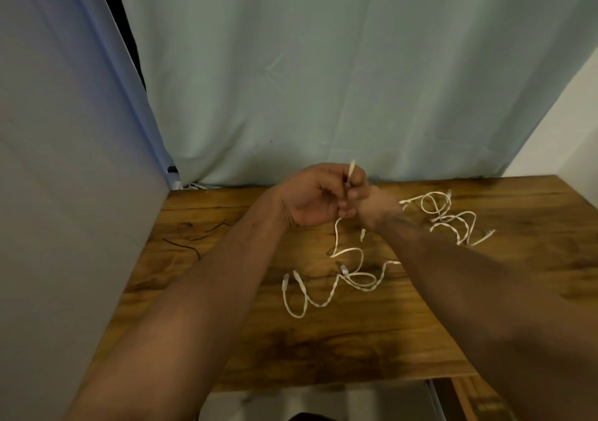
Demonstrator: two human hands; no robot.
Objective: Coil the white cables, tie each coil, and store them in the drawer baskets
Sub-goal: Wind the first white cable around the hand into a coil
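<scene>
Both hands meet above the back of the wooden table [356, 339]. My left hand [310, 197] pinches one white cable [337, 236] near its end, and the tip sticks up past the fingers. My right hand [375, 207] is pressed against the left, its fingers mostly hidden; it seems to hold the same cable. The cable hangs down to the table. A second loose white cable [310, 297] lies in loops at the middle. A third tangled white cable [453, 220] lies at the back right. No drawer or basket is in view.
Thin black ties [191, 236] lie on the table's left side. A pale curtain [356, 80] hangs behind the table and a grey panel [64, 194] stands along the left. The table's front edge runs across the lower part of the view.
</scene>
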